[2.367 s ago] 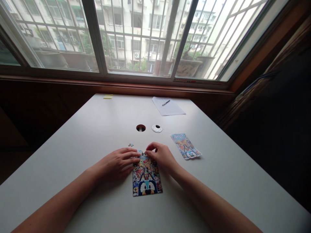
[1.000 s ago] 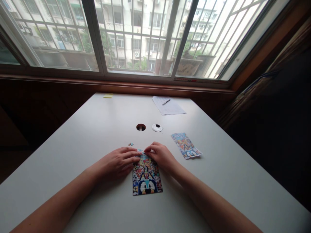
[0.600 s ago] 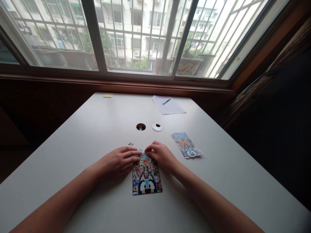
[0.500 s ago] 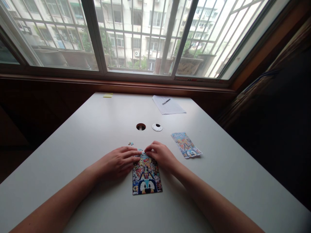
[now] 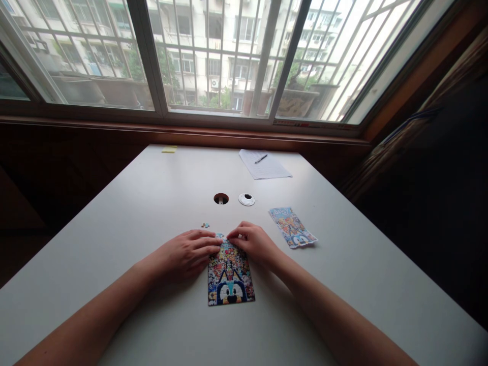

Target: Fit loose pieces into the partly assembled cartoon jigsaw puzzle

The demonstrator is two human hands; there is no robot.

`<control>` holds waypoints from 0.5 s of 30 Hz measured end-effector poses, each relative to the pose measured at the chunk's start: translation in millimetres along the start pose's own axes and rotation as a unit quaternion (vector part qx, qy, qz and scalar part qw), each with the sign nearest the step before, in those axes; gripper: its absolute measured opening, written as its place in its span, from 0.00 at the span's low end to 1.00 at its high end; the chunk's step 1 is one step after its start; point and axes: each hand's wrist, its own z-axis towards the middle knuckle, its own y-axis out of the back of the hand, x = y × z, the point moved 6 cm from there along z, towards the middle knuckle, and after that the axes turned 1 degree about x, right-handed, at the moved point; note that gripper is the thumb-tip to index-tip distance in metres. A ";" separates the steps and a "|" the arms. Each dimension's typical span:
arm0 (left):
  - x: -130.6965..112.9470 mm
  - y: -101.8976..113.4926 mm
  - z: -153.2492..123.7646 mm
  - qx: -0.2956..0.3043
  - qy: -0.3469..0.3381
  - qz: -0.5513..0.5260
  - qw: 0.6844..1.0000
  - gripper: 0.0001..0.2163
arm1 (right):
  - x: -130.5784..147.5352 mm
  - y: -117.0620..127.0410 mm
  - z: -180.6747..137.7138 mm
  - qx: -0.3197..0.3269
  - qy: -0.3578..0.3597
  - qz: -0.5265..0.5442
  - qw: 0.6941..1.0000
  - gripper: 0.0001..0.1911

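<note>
A small jigsaw puzzle (image 5: 231, 277) with a blue cartoon dog face at its near end lies flat in front of me, most of its picture joined up. My left hand (image 5: 190, 250) rests along its upper left side, fingers stretched out over the edge. At the top right corner, my right hand (image 5: 251, 241) has thumb and fingers pinched together against the puzzle; whatever is between the fingertips is too small to make out. Just beyond the left fingers lies a loose puzzle piece or two (image 5: 205, 225). The hands partly cover the puzzle's top edge.
To the right lies a printed picture sheet (image 5: 293, 227) with the same design. A round cable hole (image 5: 221, 199) and its loose cover (image 5: 246, 200) are beyond the puzzle. Papers (image 5: 265, 170) with a pen (image 5: 261, 158) and yellow sticky notes (image 5: 169, 149) lie at the table's far edge.
Almost nothing differs. The left fingers have shifted very slightly over the puzzle; the right hand keeps its pinch at the top edge.
</note>
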 end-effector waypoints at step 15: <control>2.2 1.4 -0.7 0.000 0.020 -0.026 0.999 0.17 | 6.8 -1.5 0.2 -0.027 -0.008 -0.033 0.999 0.04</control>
